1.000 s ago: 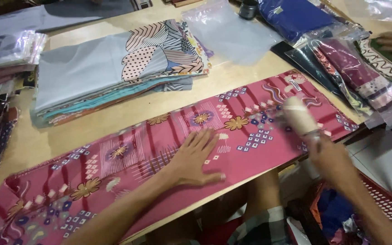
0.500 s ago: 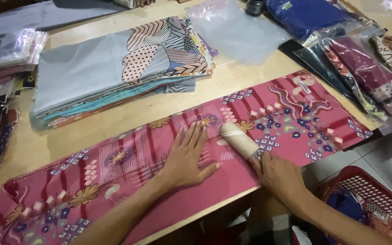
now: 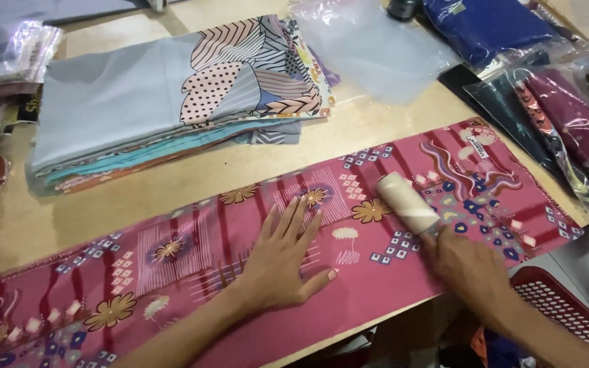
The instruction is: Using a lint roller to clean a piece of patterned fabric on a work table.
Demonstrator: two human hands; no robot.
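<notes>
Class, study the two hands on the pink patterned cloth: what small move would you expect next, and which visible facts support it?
Probably another roller stroke toward the flat hand. The right hand holds the lint roller down on the pink cloth, while the left hand presses it flat on the table.

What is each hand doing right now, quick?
Left hand: open, pressed flat on the pink patterned cloth.
Right hand: closed around the lint roller on that cloth.
</notes>
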